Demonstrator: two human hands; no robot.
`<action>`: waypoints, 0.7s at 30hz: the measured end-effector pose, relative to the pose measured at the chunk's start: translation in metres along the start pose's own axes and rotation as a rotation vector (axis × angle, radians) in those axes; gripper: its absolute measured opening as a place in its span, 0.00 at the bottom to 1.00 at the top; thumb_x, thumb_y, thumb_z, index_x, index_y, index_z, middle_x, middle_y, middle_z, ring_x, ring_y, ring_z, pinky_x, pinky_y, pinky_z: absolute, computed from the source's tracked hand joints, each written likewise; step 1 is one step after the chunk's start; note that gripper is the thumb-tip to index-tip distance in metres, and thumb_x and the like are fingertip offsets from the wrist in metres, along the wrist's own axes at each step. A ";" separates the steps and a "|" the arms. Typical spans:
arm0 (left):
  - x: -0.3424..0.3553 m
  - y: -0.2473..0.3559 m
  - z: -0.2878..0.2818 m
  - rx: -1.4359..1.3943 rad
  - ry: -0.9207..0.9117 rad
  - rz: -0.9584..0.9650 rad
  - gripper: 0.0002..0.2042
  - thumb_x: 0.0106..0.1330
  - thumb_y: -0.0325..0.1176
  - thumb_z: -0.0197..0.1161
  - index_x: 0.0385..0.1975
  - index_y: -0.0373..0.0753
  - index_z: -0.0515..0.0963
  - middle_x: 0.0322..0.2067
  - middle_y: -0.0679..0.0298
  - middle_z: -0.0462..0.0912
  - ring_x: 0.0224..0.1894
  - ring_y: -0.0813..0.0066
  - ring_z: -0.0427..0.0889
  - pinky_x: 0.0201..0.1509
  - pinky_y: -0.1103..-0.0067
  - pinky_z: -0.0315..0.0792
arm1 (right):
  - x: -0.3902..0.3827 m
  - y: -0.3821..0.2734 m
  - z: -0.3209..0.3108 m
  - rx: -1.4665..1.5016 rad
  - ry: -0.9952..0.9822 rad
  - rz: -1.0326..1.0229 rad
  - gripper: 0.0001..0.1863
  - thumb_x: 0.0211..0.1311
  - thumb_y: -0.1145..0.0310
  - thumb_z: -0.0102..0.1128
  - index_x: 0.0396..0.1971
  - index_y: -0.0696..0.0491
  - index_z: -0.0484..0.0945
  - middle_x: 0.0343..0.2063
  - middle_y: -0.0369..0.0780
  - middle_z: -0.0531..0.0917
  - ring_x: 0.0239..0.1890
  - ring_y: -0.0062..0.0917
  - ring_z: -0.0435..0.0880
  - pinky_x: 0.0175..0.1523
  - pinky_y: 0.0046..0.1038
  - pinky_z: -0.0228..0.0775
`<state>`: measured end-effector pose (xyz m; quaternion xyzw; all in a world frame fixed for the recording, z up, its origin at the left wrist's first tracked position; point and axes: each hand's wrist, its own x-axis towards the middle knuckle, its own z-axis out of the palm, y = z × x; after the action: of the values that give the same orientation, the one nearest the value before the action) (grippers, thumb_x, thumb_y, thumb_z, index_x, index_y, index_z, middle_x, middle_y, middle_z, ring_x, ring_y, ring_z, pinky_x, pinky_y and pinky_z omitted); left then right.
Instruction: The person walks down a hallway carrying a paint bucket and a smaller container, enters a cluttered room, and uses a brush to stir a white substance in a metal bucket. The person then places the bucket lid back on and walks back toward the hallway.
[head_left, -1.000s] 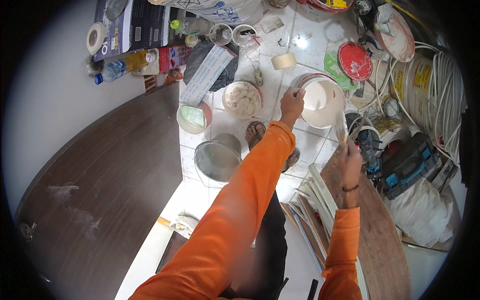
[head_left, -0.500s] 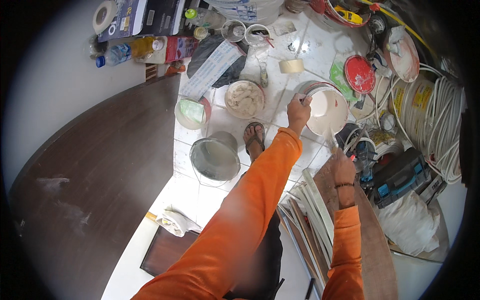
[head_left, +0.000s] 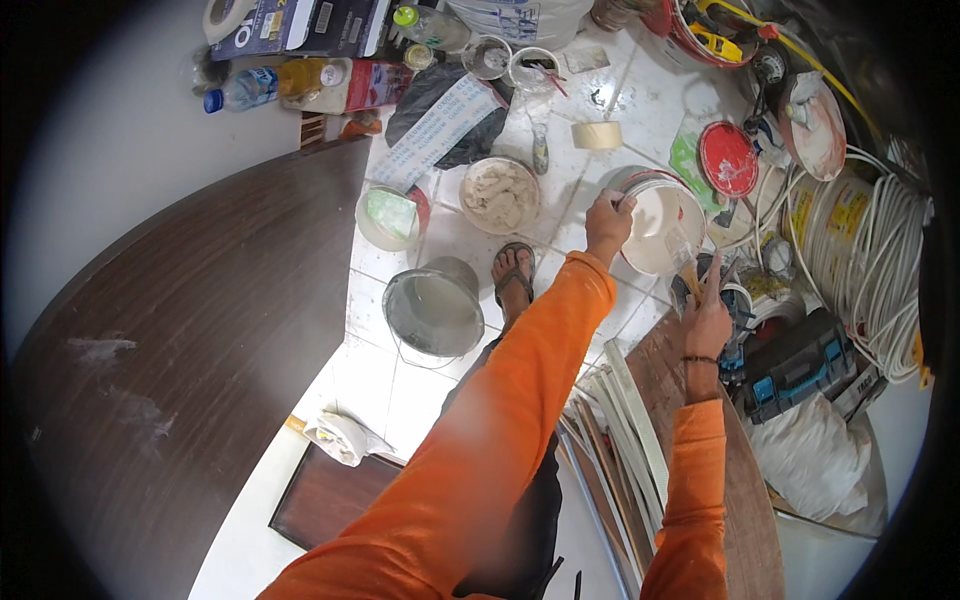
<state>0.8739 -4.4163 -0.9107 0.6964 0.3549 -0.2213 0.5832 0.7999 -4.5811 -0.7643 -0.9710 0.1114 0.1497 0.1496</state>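
Note:
My left hand [head_left: 607, 222] grips the near left rim of a bucket [head_left: 650, 232] with creamy white material inside. My right hand [head_left: 706, 322] holds a wooden-handled brush [head_left: 687, 272] with pale, coated bristles at the bucket's near right rim, index finger extended along it. Left of the bucket stand a round tub of pasty beige material [head_left: 498, 196], a pale container with green inside [head_left: 392, 222] and a grey bucket [head_left: 433, 310]. A masking tape roll [head_left: 596, 136] lies behind; a red lid [head_left: 727, 160] lies behind and to the right.
Dark wooden surface [head_left: 170, 330] at left; bottles [head_left: 245, 90] at top left; cable coils [head_left: 870, 260], a black-blue case [head_left: 795, 365] and a white sack [head_left: 800, 450] at right; long strips [head_left: 630, 430] below the bucket. My sandalled foot [head_left: 515, 270] is on the tiles.
The view has shifted slightly. My left hand still grips the rim. The brush and my right hand have moved about at the bucket's near right rim, and my index finger now reaches further along it.

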 end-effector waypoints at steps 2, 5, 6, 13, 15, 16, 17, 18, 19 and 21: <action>0.000 -0.003 0.001 0.118 -0.002 0.092 0.14 0.62 0.41 0.65 0.39 0.37 0.78 0.35 0.55 0.84 0.36 0.61 0.83 0.34 0.69 0.78 | -0.002 0.025 0.015 -0.134 -0.056 -0.022 0.35 0.55 0.73 0.55 0.64 0.33 0.65 0.39 0.44 0.82 0.33 0.45 0.83 0.37 0.41 0.76; -0.004 0.003 0.012 0.101 -0.020 0.041 0.13 0.63 0.41 0.64 0.40 0.38 0.79 0.36 0.57 0.83 0.36 0.64 0.83 0.27 0.70 0.80 | -0.013 0.041 0.017 -0.331 -0.143 -0.141 0.35 0.53 0.76 0.54 0.63 0.35 0.67 0.37 0.42 0.82 0.30 0.43 0.83 0.33 0.40 0.76; -0.004 0.004 0.018 0.069 -0.024 -0.007 0.13 0.63 0.41 0.64 0.40 0.39 0.79 0.36 0.58 0.84 0.36 0.65 0.83 0.27 0.70 0.80 | -0.015 0.043 0.016 -0.330 -0.153 -0.148 0.34 0.52 0.76 0.54 0.62 0.35 0.68 0.36 0.41 0.81 0.29 0.42 0.83 0.32 0.40 0.76; 0.026 -0.026 0.038 0.134 0.091 0.130 0.10 0.61 0.39 0.64 0.33 0.39 0.82 0.33 0.55 0.84 0.37 0.59 0.82 0.45 0.70 0.73 | -0.015 0.059 0.017 -0.484 -0.355 -0.132 0.31 0.56 0.74 0.50 0.62 0.37 0.68 0.44 0.38 0.80 0.31 0.38 0.84 0.33 0.40 0.77; 0.025 -0.030 0.047 -0.014 -0.045 -0.087 0.14 0.62 0.42 0.65 0.40 0.39 0.81 0.38 0.56 0.83 0.34 0.61 0.84 0.28 0.68 0.81 | -0.028 0.088 0.016 -0.459 -0.344 -0.156 0.29 0.58 0.71 0.48 0.62 0.36 0.68 0.43 0.38 0.80 0.31 0.38 0.84 0.34 0.42 0.77; 0.025 -0.028 0.051 0.009 -0.067 -0.097 0.16 0.61 0.42 0.66 0.42 0.38 0.80 0.40 0.56 0.83 0.33 0.62 0.84 0.20 0.69 0.82 | -0.031 0.096 0.012 -0.439 -0.327 -0.164 0.30 0.58 0.71 0.50 0.62 0.36 0.68 0.42 0.37 0.79 0.31 0.38 0.84 0.35 0.43 0.77; 0.024 -0.019 0.057 0.016 -0.071 -0.096 0.16 0.61 0.42 0.66 0.42 0.38 0.80 0.40 0.56 0.83 0.34 0.62 0.84 0.21 0.70 0.82 | -0.032 0.098 -0.001 -0.415 -0.304 -0.125 0.30 0.57 0.71 0.51 0.62 0.36 0.68 0.42 0.38 0.79 0.31 0.38 0.84 0.35 0.42 0.77; 0.025 -0.023 0.055 0.022 -0.062 -0.113 0.16 0.61 0.42 0.66 0.43 0.38 0.79 0.40 0.56 0.82 0.35 0.62 0.84 0.22 0.70 0.82 | -0.035 0.097 -0.007 -0.390 -0.299 -0.097 0.30 0.56 0.71 0.53 0.61 0.36 0.69 0.41 0.38 0.79 0.31 0.38 0.84 0.35 0.41 0.76; 0.027 -0.026 0.055 0.020 -0.066 -0.111 0.16 0.61 0.42 0.66 0.43 0.38 0.79 0.40 0.56 0.82 0.35 0.62 0.84 0.22 0.70 0.82 | -0.037 0.094 -0.012 -0.364 -0.294 -0.071 0.30 0.55 0.71 0.54 0.61 0.36 0.70 0.41 0.39 0.79 0.31 0.39 0.84 0.35 0.41 0.76; 0.030 -0.029 0.056 0.015 -0.075 -0.104 0.16 0.62 0.41 0.66 0.43 0.38 0.79 0.40 0.57 0.82 0.35 0.62 0.84 0.22 0.70 0.82 | -0.033 0.086 -0.020 -0.254 -0.178 -0.038 0.31 0.52 0.72 0.57 0.59 0.36 0.71 0.39 0.40 0.78 0.31 0.39 0.83 0.34 0.39 0.76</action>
<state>0.8777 -4.4613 -0.9636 0.6726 0.3668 -0.2800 0.5785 0.7521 -4.6620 -0.7581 -0.9669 0.0592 0.2453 0.0376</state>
